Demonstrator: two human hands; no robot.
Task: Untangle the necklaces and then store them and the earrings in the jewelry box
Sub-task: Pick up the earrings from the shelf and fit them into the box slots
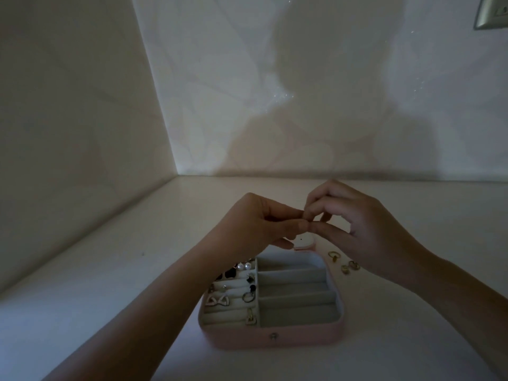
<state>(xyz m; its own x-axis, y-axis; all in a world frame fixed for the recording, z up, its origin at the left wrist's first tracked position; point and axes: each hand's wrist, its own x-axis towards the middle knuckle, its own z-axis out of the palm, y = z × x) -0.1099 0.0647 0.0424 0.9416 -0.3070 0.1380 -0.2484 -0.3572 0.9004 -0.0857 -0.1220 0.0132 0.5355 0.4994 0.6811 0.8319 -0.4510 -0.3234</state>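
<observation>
Left hand (261, 224) and right hand (360, 224) meet fingertip to fingertip, fingers curled and thumbs and forefingers pressed into one pinch point. Too dim and small to see what sits in the pinch, if anything, so I cannot tell the grip state for either hand. The jewelry box (275, 338) is straight below the pinch, nearer the camera: open, a rounded rectangle with a smooth pink shell, a small metal snap (272, 336) on the front wall and a soft grey velvety lining. Its right half has four plain trays stacked front to back. The left half has ribbed roll slots holding earrings (220, 300): an open triangular pair, round pearl studs (244, 266), dark faceted pieces (228, 274), a thin wire hoop (246, 296) and a squarish gold link piece (250, 317). The pale rounded lid (303, 241) shows just under the pinch, behind the box. Below and right of the right hand's fingers, a few small gold ring-shaped pieces (345, 264) lie loose on the matte white table (110, 270), just beside the box. A smooth pale wall (275, 92) stands beyond the hands.
</observation>
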